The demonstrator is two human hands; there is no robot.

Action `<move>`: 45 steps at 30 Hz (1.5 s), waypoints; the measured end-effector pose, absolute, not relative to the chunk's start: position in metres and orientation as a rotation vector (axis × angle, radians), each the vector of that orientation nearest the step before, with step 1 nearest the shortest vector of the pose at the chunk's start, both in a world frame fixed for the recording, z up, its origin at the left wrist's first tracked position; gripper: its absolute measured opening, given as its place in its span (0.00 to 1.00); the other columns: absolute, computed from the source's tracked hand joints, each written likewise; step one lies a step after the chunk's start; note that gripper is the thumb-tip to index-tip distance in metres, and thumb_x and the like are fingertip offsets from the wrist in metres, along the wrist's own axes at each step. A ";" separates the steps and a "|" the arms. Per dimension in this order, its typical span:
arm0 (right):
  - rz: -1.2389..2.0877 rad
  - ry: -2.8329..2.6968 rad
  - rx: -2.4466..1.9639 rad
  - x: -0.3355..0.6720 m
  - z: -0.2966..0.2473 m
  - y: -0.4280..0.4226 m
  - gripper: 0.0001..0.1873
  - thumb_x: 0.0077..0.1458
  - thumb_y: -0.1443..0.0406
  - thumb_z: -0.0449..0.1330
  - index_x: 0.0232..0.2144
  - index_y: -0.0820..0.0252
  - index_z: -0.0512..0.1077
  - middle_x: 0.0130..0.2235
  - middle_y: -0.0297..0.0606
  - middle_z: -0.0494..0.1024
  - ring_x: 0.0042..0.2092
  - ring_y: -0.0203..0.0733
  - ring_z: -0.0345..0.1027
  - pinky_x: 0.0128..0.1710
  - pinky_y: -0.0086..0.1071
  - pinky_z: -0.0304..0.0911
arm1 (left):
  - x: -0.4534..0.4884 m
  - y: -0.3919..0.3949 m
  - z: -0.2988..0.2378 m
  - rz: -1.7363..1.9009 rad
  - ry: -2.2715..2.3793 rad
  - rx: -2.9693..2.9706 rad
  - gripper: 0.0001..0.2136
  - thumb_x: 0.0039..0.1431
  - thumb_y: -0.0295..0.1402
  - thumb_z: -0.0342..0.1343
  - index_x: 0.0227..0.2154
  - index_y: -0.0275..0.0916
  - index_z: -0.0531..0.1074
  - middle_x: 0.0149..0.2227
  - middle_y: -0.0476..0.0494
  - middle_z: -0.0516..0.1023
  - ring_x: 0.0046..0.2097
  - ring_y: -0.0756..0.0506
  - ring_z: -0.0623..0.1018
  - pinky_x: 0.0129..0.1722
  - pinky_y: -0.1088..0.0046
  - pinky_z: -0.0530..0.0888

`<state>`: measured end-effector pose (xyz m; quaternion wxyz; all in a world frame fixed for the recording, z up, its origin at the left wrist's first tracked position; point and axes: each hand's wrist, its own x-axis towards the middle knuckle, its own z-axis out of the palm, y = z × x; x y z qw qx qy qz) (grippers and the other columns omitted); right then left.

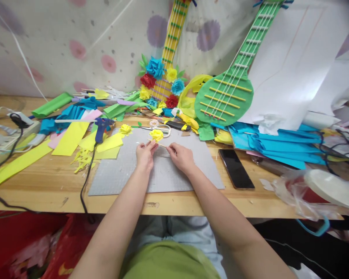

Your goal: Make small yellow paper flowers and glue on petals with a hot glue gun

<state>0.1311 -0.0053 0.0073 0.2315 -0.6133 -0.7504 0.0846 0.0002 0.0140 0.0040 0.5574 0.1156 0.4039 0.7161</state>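
My left hand (145, 155) pinches a small yellow paper flower (156, 135) at its base, above the grey cutting mat (116, 182). My right hand (180, 157) is closed on a thin pale stick (162, 145) that reaches across toward the flower; whether its tip touches the petals is too small to tell. Just behind the flower lies a pair of scissors (166, 131) with white handles. A second yellow paper flower (125, 129) rests at the mat's far left edge. Left of the mat is a blue glue gun (100, 131) with its black cord hanging over the table edge.
Yellow paper strips (71, 137) and blue crepe paper (78, 109) lie at left. A green paper instrument (225, 97) and a yellow one (172, 42) with paper flowers lean at the back. A phone (236, 169) lies right of the mat, near a plastic-wrapped container (317, 190).
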 end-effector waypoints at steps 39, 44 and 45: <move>0.314 -2.128 -1.688 0.129 0.008 -0.005 0.16 0.60 0.59 0.44 0.34 0.53 0.71 0.36 0.34 0.78 0.37 0.37 0.69 0.32 0.28 0.53 | -0.009 0.012 0.010 1.519 0.987 0.276 0.11 0.47 0.16 0.53 0.28 0.36 0.60 0.22 0.50 0.73 0.25 0.53 0.75 0.37 0.72 0.73; 0.317 -2.172 -1.738 0.126 0.008 -0.007 0.17 0.61 0.59 0.42 0.35 0.54 0.70 0.38 0.36 0.77 0.38 0.38 0.69 0.33 0.28 0.54 | -0.006 0.012 0.010 1.605 1.057 0.283 0.18 0.45 0.16 0.55 0.31 0.40 0.53 0.24 0.51 0.74 0.26 0.51 0.76 0.37 0.69 0.73; 0.305 -2.178 -1.737 0.125 0.007 -0.008 0.17 0.61 0.59 0.42 0.36 0.55 0.70 0.39 0.36 0.77 0.39 0.38 0.69 0.33 0.28 0.54 | -0.005 0.011 0.010 1.620 1.063 0.280 0.18 0.45 0.16 0.55 0.32 0.40 0.53 0.24 0.51 0.74 0.26 0.51 0.76 0.37 0.69 0.73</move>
